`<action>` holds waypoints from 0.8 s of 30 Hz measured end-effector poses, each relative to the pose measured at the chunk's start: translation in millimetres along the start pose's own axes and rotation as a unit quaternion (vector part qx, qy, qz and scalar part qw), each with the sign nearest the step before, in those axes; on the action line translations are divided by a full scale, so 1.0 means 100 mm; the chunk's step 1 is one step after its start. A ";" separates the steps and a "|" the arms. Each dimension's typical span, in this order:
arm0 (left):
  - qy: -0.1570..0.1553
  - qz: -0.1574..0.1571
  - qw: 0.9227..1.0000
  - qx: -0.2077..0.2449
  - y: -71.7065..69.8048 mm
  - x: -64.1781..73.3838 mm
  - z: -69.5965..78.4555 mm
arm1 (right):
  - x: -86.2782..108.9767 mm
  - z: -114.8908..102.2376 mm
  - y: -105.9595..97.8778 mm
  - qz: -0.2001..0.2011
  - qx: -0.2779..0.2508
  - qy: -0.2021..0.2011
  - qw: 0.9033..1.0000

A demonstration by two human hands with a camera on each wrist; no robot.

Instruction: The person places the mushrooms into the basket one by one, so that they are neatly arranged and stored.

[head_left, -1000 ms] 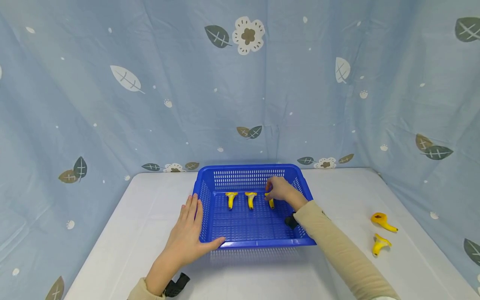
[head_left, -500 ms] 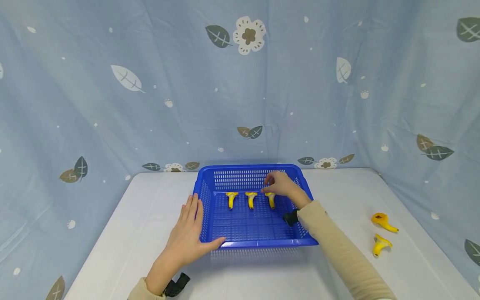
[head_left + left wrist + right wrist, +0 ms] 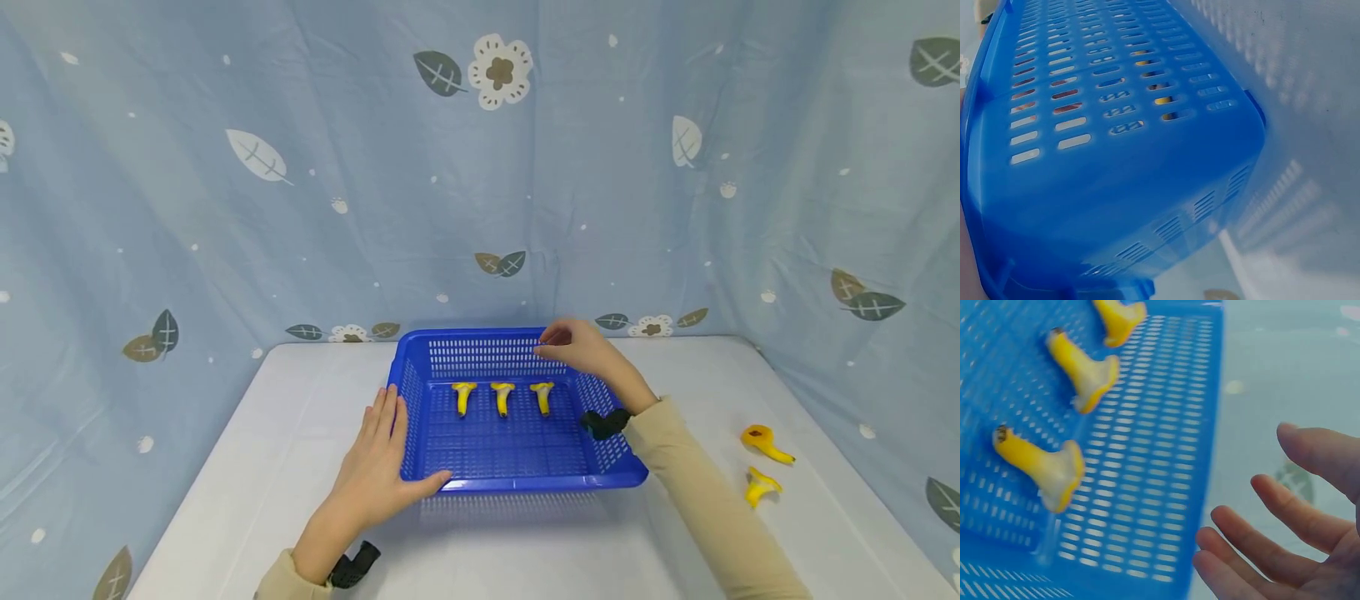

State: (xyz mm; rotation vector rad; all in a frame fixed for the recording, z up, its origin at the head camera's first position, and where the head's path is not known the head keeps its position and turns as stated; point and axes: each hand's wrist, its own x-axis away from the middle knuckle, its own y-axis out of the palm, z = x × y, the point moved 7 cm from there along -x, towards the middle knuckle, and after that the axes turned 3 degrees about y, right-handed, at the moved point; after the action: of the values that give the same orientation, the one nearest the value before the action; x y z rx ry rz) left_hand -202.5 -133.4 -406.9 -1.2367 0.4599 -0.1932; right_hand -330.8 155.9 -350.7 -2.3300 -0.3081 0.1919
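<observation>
A blue perforated plastic basket (image 3: pixel 525 483) sits on the white table. Inside it, three yellow chanterelle mushrooms lie in a row: a left one (image 3: pixel 462 402), a middle one (image 3: pixel 502 402) and a right one (image 3: pixel 543 401), wide caps toward the back wall, stems toward me. My left hand (image 3: pixel 375 475) lies along the left rim with straight fingers, its thumb on the front rim. Over the basket's back right part hovers my right hand (image 3: pixel 585 347), holding nothing. Its loosely bent, spread fingers (image 3: pixel 1304 515) appear beside the rim in the right wrist view. The left wrist view mostly shows the basket's outer wall (image 3: pixel 1110 181).
Two more yellow mushrooms, a farther one (image 3: pixel 768 446) and a nearer one (image 3: pixel 762 487), lie on the table (image 3: pixel 697 375) to the right of the basket. A blue leaf-patterned curtain (image 3: pixel 375 208) hangs right behind the table.
My right hand has let go of the right mushroom, leaving it in line with the others, and has risen back and to the right. The left hand has stayed at the rim.
</observation>
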 end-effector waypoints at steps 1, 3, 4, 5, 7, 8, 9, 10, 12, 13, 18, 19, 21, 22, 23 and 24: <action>-0.001 -0.001 1.000 0.000 0.00 0.00 0.00 | 0.03 -0.03 -0.04 0.004 -0.005 -0.003 1.000; -0.002 -0.004 1.000 -0.001 0.00 -0.01 0.00 | 0.09 -0.08 -0.13 0.012 -0.010 -0.011 1.000; -0.004 -0.005 1.000 -0.002 0.00 -0.01 0.00 | 0.12 -0.11 -0.17 0.017 -0.009 -0.014 1.000; -0.005 -0.007 1.000 -0.002 0.00 -0.01 0.00 | 0.16 -0.12 -0.21 0.021 -0.006 -0.017 1.000; -0.004 -0.007 1.000 -0.001 -0.01 -0.01 0.01 | 0.23 -0.14 -0.29 0.033 0.004 -0.019 0.999; -0.004 -0.007 1.000 -0.001 -0.01 -0.01 0.01 | 0.27 -0.15 -0.33 0.039 0.009 -0.023 0.999; -0.003 -0.008 1.000 -0.001 0.00 -0.01 0.02 | 0.31 -0.15 -0.37 0.044 0.012 -0.027 0.999; -0.003 -0.008 1.000 0.000 0.00 -0.01 0.02 | 0.35 -0.16 -0.41 0.049 0.014 -0.030 0.998; -0.003 -0.008 1.000 0.001 0.00 -0.01 0.02 | 0.45 -0.15 -0.49 0.055 0.020 -0.031 0.998; -0.004 -0.010 1.000 0.002 0.01 -0.01 0.02 | 0.50 -0.15 -0.53 0.058 0.020 -0.033 0.998; -0.003 -0.006 1.000 0.002 0.00 -0.01 0.01 | 0.75 -0.10 -0.69 0.069 0.026 -0.035 0.997; -0.002 -0.004 1.000 0.002 0.00 -0.01 0.01 | 0.80 -0.09 -0.72 0.072 0.029 -0.034 0.996; -0.002 -0.002 1.000 0.000 0.00 -0.01 0.00 | 0.90 -0.06 -0.77 0.077 0.038 -0.033 0.996; -0.002 -0.002 1.000 0.000 0.01 -0.01 0.00 | 0.95 -0.04 -0.79 0.079 0.042 -0.031 0.996; -0.002 -0.003 1.000 -0.001 0.01 -0.01 0.01 | 1.00 -0.02 -0.82 0.081 0.048 -0.030 0.995; -0.001 -0.004 1.000 0.000 0.01 -0.01 0.01 | 1.06 0.01 -0.84 0.084 0.051 -0.026 0.995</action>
State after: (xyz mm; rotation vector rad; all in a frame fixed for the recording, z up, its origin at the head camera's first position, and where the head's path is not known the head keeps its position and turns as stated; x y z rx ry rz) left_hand -203.2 -132.0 -407.8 -1.2388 0.4530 -0.1980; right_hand -243.3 243.0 -295.7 -2.2509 -0.1250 0.3437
